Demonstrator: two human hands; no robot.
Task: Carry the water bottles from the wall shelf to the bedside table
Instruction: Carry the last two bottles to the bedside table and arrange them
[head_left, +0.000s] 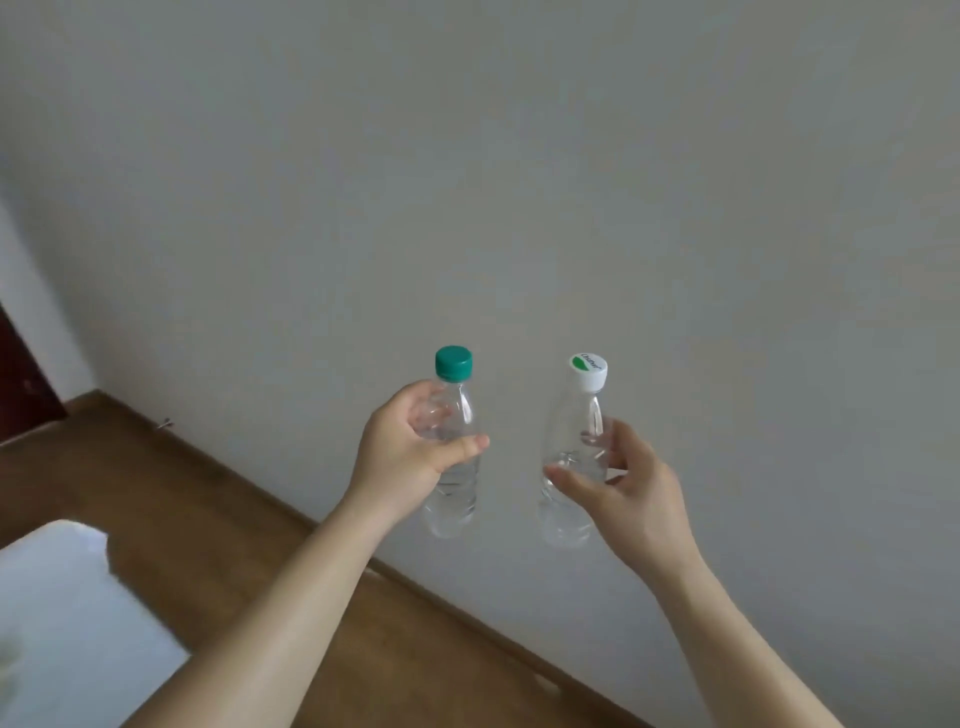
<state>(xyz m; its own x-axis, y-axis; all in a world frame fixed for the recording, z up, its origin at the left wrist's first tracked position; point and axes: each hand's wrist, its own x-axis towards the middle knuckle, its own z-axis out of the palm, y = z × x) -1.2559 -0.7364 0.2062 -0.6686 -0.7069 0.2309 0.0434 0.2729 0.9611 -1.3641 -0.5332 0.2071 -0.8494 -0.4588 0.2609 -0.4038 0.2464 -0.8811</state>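
A plain pale grey wall (519, 182) fills most of the frame, from the top edge down to a slanting line that runs from the middle left to the bottom right. Below that line, a brown wooden floor (208, 509) takes up the lower left, with a darker skirting strip where it meets the wall. A white, soft-looking surface (67, 623) sits in the bottom left corner, blurred, its edge close beside the left forearm. A dark reddish-brown panel (21, 374) shows at the far left edge.

Two bare forearms reach up from the bottom of the frame towards the centre. The left hand (410, 457) is wrapped around the upper body of a clear bottle with a green cap (452, 499), thumb across the front, holding it upright. The right hand (618, 483) pinches the middle of a clear bottle with a white cap (571, 452), fingers behind and thumb in front, tilted slightly to the left. Both bottles are held in the air in front of the wall, near each other but apart, with open space all around them.
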